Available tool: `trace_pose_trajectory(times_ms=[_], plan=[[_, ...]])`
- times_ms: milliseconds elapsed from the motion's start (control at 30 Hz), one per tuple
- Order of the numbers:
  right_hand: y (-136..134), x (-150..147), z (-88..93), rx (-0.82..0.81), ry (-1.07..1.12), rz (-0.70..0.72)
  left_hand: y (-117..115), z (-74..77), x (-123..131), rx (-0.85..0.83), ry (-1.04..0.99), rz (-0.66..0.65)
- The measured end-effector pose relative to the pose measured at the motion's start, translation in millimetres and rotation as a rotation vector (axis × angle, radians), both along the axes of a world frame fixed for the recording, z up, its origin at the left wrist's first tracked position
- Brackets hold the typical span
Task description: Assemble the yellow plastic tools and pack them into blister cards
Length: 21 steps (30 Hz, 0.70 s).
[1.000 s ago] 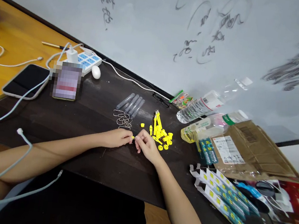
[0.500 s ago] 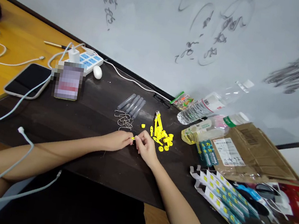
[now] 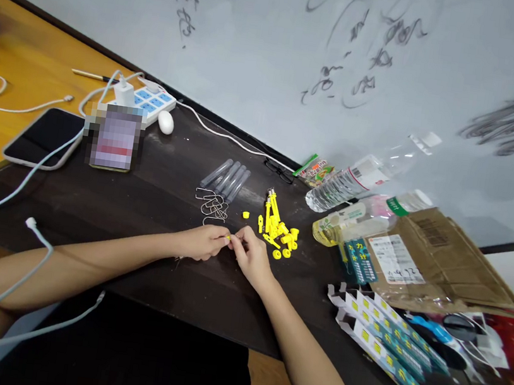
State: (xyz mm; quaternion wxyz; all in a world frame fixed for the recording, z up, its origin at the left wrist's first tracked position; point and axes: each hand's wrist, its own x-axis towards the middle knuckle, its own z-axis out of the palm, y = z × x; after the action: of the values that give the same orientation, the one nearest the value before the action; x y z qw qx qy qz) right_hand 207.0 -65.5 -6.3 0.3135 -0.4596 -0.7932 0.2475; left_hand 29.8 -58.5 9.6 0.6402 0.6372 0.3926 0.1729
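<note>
My left hand (image 3: 206, 243) is closed in a pinch on a small yellow plastic part (image 3: 228, 237); only its tip shows between the fingers. Right against it, my right hand (image 3: 252, 254) pinches at the same spot with thumb and forefinger. What those right fingertips hold is too small to make out. Just beyond the hands lie several bent metal wire hooks (image 3: 212, 205) and several clear plastic tubes (image 3: 232, 181). A heap of yellow plastic parts (image 3: 273, 225) is to the right of them, with a single yellow cap (image 3: 245, 215) apart from it.
On the right stand plastic bottles (image 3: 341, 190), a cardboard package (image 3: 448, 258) and several opened teal boxes (image 3: 392, 352). To the left are a phone (image 3: 45, 137), a second device with a blurred screen (image 3: 115, 141), a power strip (image 3: 154, 105) and white cables. A whiteboard (image 3: 256, 58) rises behind.
The fingers have shifted slightly around the yellow part, and less of it shows now. Both hands stay together at the same place. The view has moved a little.
</note>
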Motion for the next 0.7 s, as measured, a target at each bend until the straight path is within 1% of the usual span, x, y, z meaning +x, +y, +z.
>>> trace_pose_trajectory(times_ms=[67, 167, 333, 467, 600, 700], plan=[[1, 1, -2.2, 0.033, -0.016, -0.002, 0, 0.7, 1, 0.002, 0.006, 0.018], [2, 1, -7.1, 0.05, -0.007, -0.012, -1, 2.3, 1, 0.046, 0.027, 0.053], [4, 2, -8.3, 0.037, 0.044, -0.015, 2, -0.1, 0, 0.074, -0.02, 0.073], [7, 2, -2.3, -0.059, 0.181, 0.057, 7, -2.5, -3, 0.115, -0.073, 0.054], [9, 1, 1.2, -0.204, 0.366, 0.141, 8, 2.7, -6, 0.088, -0.082, 0.006], [9, 1, 1.9, -0.31, 0.43, 0.186, 6, 6.6, -5, 0.052, -0.071, -0.036]])
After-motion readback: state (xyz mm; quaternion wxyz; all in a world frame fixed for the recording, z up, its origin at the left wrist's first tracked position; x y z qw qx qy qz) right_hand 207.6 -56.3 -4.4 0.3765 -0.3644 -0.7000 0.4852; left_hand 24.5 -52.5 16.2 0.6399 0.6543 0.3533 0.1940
